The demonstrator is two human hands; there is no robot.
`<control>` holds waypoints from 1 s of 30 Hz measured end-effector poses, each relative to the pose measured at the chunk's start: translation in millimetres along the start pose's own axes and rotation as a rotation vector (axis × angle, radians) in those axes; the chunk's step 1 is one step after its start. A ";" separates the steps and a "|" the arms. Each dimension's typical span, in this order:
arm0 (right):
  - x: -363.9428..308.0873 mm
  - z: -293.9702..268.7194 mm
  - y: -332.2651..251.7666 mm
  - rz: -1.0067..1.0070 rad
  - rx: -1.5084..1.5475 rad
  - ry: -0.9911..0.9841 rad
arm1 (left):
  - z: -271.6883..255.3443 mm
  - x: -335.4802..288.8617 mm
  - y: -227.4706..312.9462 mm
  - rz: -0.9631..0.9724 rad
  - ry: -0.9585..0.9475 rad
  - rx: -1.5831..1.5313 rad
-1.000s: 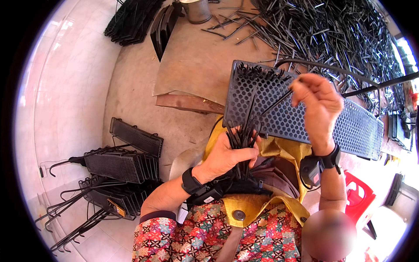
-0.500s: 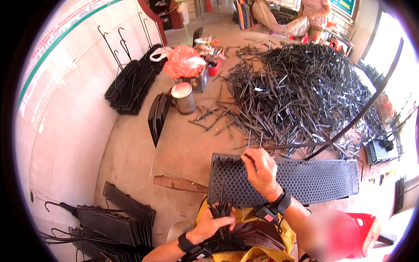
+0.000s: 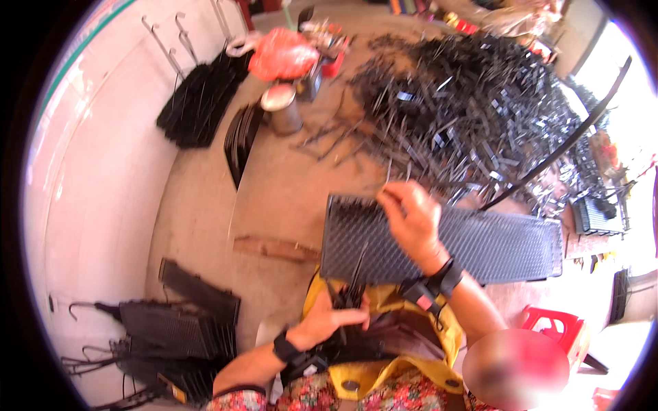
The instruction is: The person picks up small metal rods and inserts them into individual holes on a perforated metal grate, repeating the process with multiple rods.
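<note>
A long black perforated panel (image 3: 500, 250) lies across in front of me, its near edge over my lap. My left hand (image 3: 330, 320) is wrapped round a bunch of thin black strips (image 3: 354, 291), held upright at the panel's near left side. Along the panel's far edge, towards its left end, my right hand (image 3: 415, 222) is closed in a pinch. What sits between its fingertips is too small and blurred to make out. Short dark pieces (image 3: 356, 204) line the far edge just left of those fingers.
A large heap of black strips (image 3: 466, 116) covers the far table. At its left stand a round can (image 3: 281, 118) and an orange-red plastic bag (image 3: 282, 56). Stacked black panels (image 3: 175, 332) are at lower left, more (image 3: 199, 103) by the wall. A red stool (image 3: 572, 332) is at right.
The view has tilted down, so the panel, heap and hands appear higher in the picture. Both hands keep nearly the same place at the panel; the bunch of strips leans slightly more to the right.
</note>
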State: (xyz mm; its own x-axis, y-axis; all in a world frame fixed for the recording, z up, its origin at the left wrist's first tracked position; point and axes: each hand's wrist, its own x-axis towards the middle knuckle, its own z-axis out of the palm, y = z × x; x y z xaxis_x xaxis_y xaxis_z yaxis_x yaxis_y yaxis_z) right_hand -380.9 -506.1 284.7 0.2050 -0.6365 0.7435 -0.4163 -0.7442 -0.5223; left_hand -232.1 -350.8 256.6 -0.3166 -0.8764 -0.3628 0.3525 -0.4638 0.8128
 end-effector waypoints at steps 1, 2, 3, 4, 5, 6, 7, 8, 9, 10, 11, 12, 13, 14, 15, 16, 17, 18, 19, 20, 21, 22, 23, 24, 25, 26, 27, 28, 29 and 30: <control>-4.9 -2.0 2.4 0.038 -0.019 -0.013 | 1.8 0.7 2.1 -0.030 -0.017 -0.015; -4.9 -2.8 0.7 0.052 -0.004 0.000 | 3.3 -1.8 0.1 -0.021 -0.003 -0.043; -3.2 -3.2 -0.1 0.052 -0.005 0.018 | 2.5 -1.6 -2.9 -0.007 -0.016 -0.058; -2.2 -3.2 -4.2 0.101 0.038 0.024 | 1.8 -1.1 -3.5 -0.001 -0.012 -0.068; -4.0 -2.1 -6.4 0.152 0.078 0.032 | 1.0 -2.0 -5.2 0.004 -0.011 -0.077; -4.7 0.4 -3.0 0.115 0.056 0.035 | 0.3 -2.2 -6.3 0.023 -0.011 -0.056; -5.0 1.3 -2.3 0.098 0.051 0.035 | -0.4 -2.2 -7.4 0.031 -0.007 -0.063; -5.1 1.6 -3.3 0.097 0.064 0.035 | -1.0 -1.9 -8.7 0.038 -0.004 -0.070; -3.7 1.5 -5.0 0.094 0.076 0.037 | -1.9 -1.0 -9.3 0.048 -0.002 -0.074; -2.1 0.9 -8.0 0.104 0.086 0.024 | -2.9 -0.8 -10.6 0.051 0.007 -0.079; -1.9 2.1 -8.3 0.063 0.074 0.019 | -3.0 -1.6 -10.0 0.046 0.018 -0.083; -1.0 2.0 -6.3 0.022 0.055 0.016 | -1.6 -1.1 -8.5 0.042 0.022 -0.088; -0.5 1.9 -5.0 -0.020 0.035 0.012 | -0.5 -0.7 -7.6 0.037 0.026 -0.093; -0.3 1.7 -5.4 -0.037 0.015 -0.002 | 0.1 -0.4 -7.4 0.033 0.026 -0.097; 0.5 2.2 -5.2 -0.055 0.011 -0.002 | 0.3 -0.3 -7.2 0.031 0.029 -0.098; 1.4 2.8 -4.9 -0.074 0.006 -0.002 | 0.4 -0.2 -7.3 0.028 0.031 -0.099; 1.9 2.9 -5.4 -0.093 0.002 -0.002 | 0.5 0.0 -7.8 0.031 0.029 -0.093; 2.6 3.0 -7.9 -0.077 0.005 -0.011 | 0.0 0.1 -7.7 0.036 0.027 -0.086; 3.9 2.9 -9.6 -0.088 0.005 -0.015 | -0.4 0.2 -7.7 0.040 0.025 -0.079; 5.0 2.7 -11.0 -0.098 0.005 -0.019 | -0.6 0.1 -7.7 0.037 0.028 -0.083; 4.5 2.2 -11.6 -0.107 0.001 -0.022 | -0.5 0.3 -8.1 0.033 0.028 -0.088; 3.4 3.1 -11.5 -0.110 0.010 -0.027 | -0.3 0.5 -8.4 0.029 0.028 -0.092; 2.8 4.5 -11.1 -0.113 0.019 -0.032 | -0.1 0.7 -8.6 0.020 0.029 -0.097; 2.3 6.2 -10.4 -0.115 0.031 -0.037 | -0.1 0.3 -8.3 0.010 0.032 -0.102; 1.6 7.3 -9.1 -0.132 0.039 -0.059 | -0.3 0.2 -8.2 0.000 0.036 -0.106; 1.0 8.6 -7.2 -0.148 0.046 -0.080 | -0.9 0.5 -8.4 0.005 0.030 -0.104; -0.3 10.1 -5.2 -0.164 0.055 -0.103 | -1.3 0.6 -8.9 0.009 0.026 -0.101; -2.5 11.8 -0.9 -0.218 0.053 -0.146 | -1.7 0.7 -9.4 0.013 0.022 -0.099; -3.9 11.5 -0.6 -0.223 -0.022 -0.235 | -1.4 1.0 -9.4 0.009 0.029 -0.099; -5.1 11.2 -1.3 -0.228 -0.097 -0.324 | -1.1 1.1 -9.0 0.006 0.037 -0.101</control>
State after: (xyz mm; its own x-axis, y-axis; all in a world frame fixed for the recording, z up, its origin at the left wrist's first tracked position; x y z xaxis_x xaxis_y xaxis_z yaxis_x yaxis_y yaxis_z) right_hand -371.5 -504.2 276.9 0.5642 -0.4995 0.6575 -0.4064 -0.8611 -0.3055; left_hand -234.7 -347.8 248.4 -0.2826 -0.8823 -0.3763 0.4413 -0.4679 0.7657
